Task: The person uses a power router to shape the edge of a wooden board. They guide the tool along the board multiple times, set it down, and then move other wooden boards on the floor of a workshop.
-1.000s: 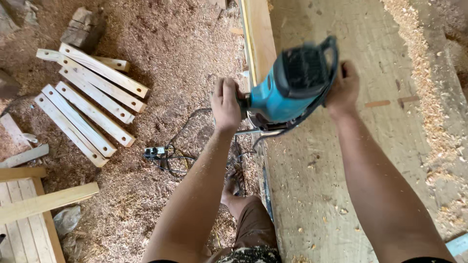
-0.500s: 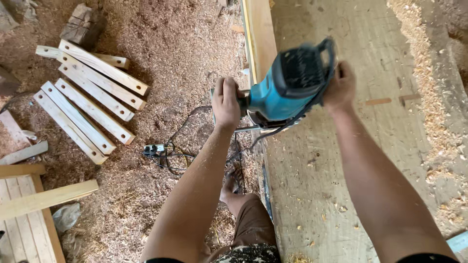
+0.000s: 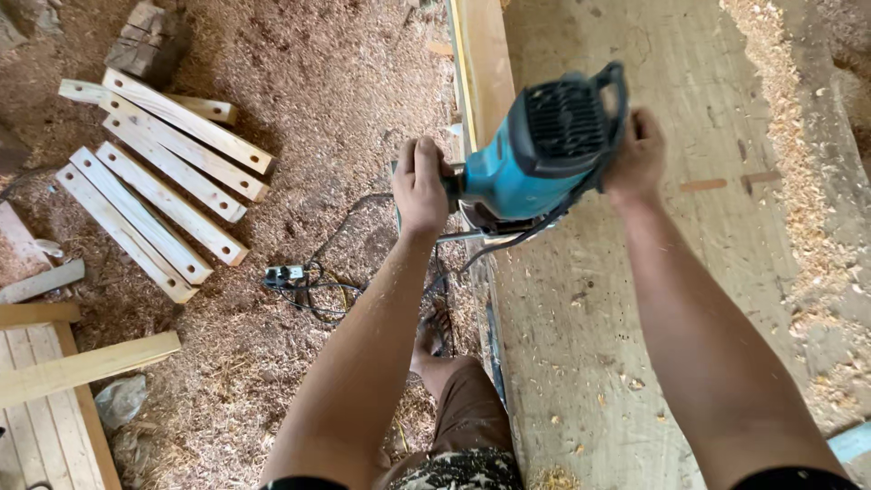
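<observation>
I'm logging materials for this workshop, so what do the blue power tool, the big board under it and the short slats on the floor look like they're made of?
The power tool: teal moulded plastic housing, matte, with a dark vented cap. The board: bare unfinished wood, pale grain, dusted with shavings. The slats: light raw-sawn wood, each drilled near an end. Both hands, left hand and right hand, grip the tool.

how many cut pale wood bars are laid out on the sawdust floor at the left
6, side by side slanting on the sawdust, and a short one behind at. More may lie hidden under sawdust. Both hands grip the blue power tool.
</observation>
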